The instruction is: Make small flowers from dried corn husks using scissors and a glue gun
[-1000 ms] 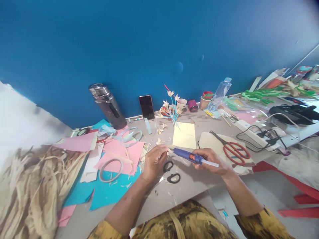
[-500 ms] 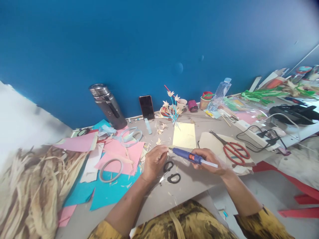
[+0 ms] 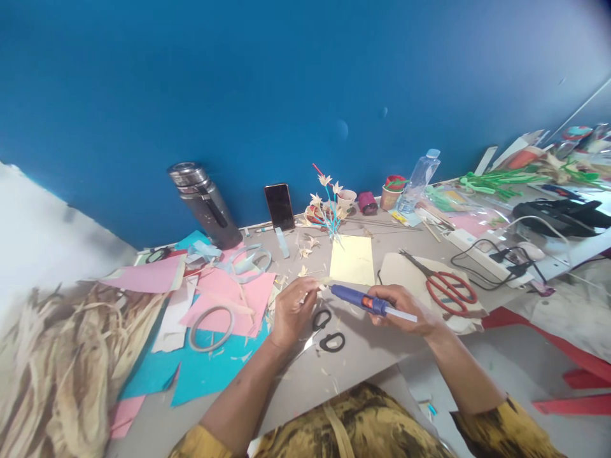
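Note:
My right hand [image 3: 398, 306] is wrapped round a blue glue gun [image 3: 351, 296], which points left; a translucent glue stick [image 3: 401, 315] sticks out of its back end. Closed in a pinch, my left hand [image 3: 293, 312] has a small pale piece of dried husk [image 3: 323, 280] at its fingertips, right by the nozzle. Whether the nozzle touches the piece I cannot tell. Below the hands lie scissors with black handles [image 3: 332, 342]. Behind them are a yellow paper sheet [image 3: 352, 259] and several loose husk flowers [image 3: 305, 252]. More pale flowers stand on blue stems [image 3: 330, 216].
Dried husks [image 3: 71, 369], coloured paper [image 3: 214, 375] and a tape roll [image 3: 212, 346] cover the left. A flask [image 3: 205, 207], phone [image 3: 280, 207] and plastic bottle [image 3: 420, 181] stand along the wall. Red-handled scissors [image 3: 451, 292] and a power strip [image 3: 487, 257] lie on the right.
Hands and glue gun stay almost in place. The nozzle sits very slightly lower at the left fingertips, and the whole view has shifted a little.

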{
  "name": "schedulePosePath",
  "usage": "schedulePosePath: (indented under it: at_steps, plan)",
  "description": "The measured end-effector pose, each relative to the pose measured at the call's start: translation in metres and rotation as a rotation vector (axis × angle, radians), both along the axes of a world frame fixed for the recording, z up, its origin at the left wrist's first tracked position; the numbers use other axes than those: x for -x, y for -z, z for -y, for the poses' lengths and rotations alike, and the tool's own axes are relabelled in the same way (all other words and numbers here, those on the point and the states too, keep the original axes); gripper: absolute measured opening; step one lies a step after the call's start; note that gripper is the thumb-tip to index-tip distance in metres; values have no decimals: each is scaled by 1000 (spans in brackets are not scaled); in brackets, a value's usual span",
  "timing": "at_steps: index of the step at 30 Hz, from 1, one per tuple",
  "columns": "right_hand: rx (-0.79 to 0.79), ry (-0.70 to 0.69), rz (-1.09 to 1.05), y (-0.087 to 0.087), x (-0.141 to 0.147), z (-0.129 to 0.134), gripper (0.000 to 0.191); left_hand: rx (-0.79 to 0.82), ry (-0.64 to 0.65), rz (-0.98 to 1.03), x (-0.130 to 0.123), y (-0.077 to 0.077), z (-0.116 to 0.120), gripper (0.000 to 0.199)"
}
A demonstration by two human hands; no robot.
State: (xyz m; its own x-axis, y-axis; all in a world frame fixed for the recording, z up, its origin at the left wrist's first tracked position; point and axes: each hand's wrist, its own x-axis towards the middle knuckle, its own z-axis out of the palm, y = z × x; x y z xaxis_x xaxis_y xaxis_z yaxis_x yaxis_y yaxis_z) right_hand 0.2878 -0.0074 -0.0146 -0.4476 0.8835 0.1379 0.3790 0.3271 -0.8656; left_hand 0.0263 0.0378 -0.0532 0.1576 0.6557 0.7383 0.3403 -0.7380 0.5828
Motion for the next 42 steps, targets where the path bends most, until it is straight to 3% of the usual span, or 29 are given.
schedulePosePath:
  at_steps: [3, 5, 9, 14, 16, 19, 22, 24, 32, 35, 42]
  plan:
    - [-4, 69, 68, 0, 0, -1, 22, 127, -4, 93, -1, 0, 1, 15]
    - [-23, 136, 167, 2, 2, -5, 17, 305, 3, 210, -2, -1, 1, 13]
    - [-139, 260, 530, 11, 7, -20, 26, 656, 13, 437, -4, -7, 2, 8]
    - [-175, 210, 719, 17, 8, -31, 29, 804, 96, 573, -4, -16, 0, 12]
    - [-227, 247, 641, 14, 11, -31, 29, 852, 159, 610, -3, -17, -1, 14]
    - [-204, 351, 319, 5, 25, -32, 30, 957, 258, 654, -4, -18, -1, 18]
    - [-4, 245, -63, -1, 46, -37, 37, 1047, 313, 692, -6, -18, 1, 20]
    - [72, 190, -208, -1, 58, -42, 30, 1086, 333, 709, -7, -19, 2, 22]
    - [237, 223, -432, 0, 62, -45, 32, 1135, 301, 706, -5, -23, 1, 21]
    - [354, 170, -507, -2, 61, -45, 34, 1131, 266, 632, -5, -20, 0, 16]
    - [428, 139, -444, 6, 64, -53, 35, 1036, 235, 383, -5, -13, 1, 8]
